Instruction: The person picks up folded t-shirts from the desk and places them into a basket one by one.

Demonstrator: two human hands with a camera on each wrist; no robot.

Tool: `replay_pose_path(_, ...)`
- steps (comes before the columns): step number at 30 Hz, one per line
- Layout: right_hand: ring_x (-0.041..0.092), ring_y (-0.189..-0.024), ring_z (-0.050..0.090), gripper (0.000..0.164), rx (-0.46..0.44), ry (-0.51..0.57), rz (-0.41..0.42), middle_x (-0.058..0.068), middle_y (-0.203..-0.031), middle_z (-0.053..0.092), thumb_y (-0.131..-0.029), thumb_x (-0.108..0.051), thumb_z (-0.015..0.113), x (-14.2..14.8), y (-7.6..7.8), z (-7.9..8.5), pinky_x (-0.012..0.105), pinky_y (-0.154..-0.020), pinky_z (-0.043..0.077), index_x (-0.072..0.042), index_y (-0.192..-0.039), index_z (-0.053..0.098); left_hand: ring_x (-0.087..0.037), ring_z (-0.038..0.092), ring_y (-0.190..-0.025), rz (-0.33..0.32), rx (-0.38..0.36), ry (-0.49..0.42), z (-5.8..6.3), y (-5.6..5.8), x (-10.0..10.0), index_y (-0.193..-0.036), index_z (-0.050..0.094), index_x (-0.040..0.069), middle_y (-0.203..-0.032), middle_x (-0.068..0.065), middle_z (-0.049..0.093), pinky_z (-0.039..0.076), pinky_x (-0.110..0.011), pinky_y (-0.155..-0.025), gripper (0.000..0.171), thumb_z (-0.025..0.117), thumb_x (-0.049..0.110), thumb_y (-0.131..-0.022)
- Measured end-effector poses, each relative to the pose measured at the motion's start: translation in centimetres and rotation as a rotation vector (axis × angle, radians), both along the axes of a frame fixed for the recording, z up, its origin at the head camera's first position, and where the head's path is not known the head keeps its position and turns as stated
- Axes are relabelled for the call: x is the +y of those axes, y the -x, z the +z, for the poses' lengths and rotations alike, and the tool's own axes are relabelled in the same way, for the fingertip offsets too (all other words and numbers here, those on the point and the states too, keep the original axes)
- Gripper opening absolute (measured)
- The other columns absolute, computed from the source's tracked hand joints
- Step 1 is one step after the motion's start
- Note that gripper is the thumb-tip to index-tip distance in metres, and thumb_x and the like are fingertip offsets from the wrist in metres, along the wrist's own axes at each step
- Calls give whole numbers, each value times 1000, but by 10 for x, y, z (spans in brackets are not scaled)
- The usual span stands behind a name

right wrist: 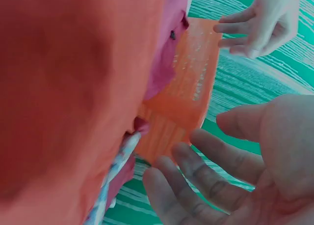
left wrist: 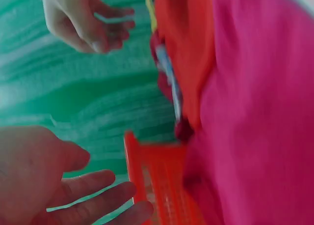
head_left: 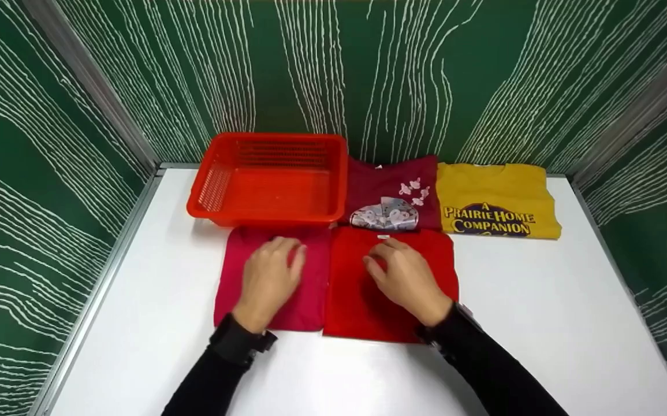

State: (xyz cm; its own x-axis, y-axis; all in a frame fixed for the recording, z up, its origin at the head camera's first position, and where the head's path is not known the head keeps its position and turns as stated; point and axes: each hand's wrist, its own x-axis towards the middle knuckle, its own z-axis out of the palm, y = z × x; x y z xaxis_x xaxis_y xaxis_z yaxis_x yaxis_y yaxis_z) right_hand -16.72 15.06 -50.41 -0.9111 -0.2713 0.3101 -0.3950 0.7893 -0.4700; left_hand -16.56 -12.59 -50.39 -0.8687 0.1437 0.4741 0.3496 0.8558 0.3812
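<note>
Over the folded magenta shirt hovers my left hand, its fingers relaxed and holding nothing. My right hand is above the folded red shirt, likewise empty with loosely bent fingers. The two shirts lie side by side, their edges meeting. In the left wrist view the magenta cloth fills the right side, apart from the left fingers. The right wrist view shows the right fingers spread beside the red cloth.
An orange-red plastic basket stands behind the magenta shirt. To its right lie a folded maroon shirt with a printed picture and a folded yellow shirt with lettering. Green walls with white lines enclose the white table.
</note>
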Motion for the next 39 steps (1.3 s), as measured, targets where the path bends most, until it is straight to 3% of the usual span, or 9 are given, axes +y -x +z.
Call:
replay_pose_path(5, 39, -108, 77, 24, -41, -16, 44, 17, -115, 80, -105, -23, 74, -24, 26, 3, 55, -94, 64, -2, -115, 82, -37, 79, -95, 95, -45, -19, 1, 18, -34, -112, 83, 6, -104, -12, 83, 64, -53, -81, 23, 70, 26, -108)
replay_pose_path(14, 40, -126, 69, 29, -85, -100, 138, 19, -127, 79, -107, -20, 69, -57, 58, -13, 54, -114, 51, 2, -124, 79, -52, 76, -92, 222, -190, 23, -10, 44, -91, -111, 80, 1, -103, -24, 80, 60, -65, -78, 24, 69, 22, -106)
replay_pose_path(22, 39, -117, 69, 36, -57, -263, 58, 21, -120, 78, -106, -28, 71, -80, 71, -31, 51, -108, 49, 3, -123, 78, -55, 73, -109, 279, -401, 48, -27, 59, -123, -119, 79, 3, -120, -30, 76, 59, -70, -86, 26, 65, 20, -105)
replay_pose_path(30, 42, -119, 63, 44, -63, -277, -74, 24, -122, 73, -104, -36, 74, -99, 75, -45, 54, -105, 53, 5, -120, 79, -54, 71, -118, 251, -498, 22, -34, 73, -131, -123, 76, -1, -128, -31, 74, 58, -69, -96, 33, 63, 24, -107)
replay_pose_path(36, 43, -119, 62, 48, -110, -283, -144, 25, -127, 65, -101, -40, 79, -110, 73, -49, 52, -102, 56, 4, -119, 80, -56, 66, -127, 152, -513, -4, -39, 80, -131, -135, 71, -4, -136, -35, 69, 53, -67, -107, 40, 66, 20, -104)
replay_pose_path(39, 44, -119, 63, 49, -151, -265, -150, 26, -127, 67, -100, -39, 80, -113, 74, -48, 52, -103, 57, 6, -120, 79, -56, 67, -123, 132, -481, -10, -57, 91, -138, -133, 71, -3, -133, -35, 70, 54, -66, -104, 40, 68, 21, -102)
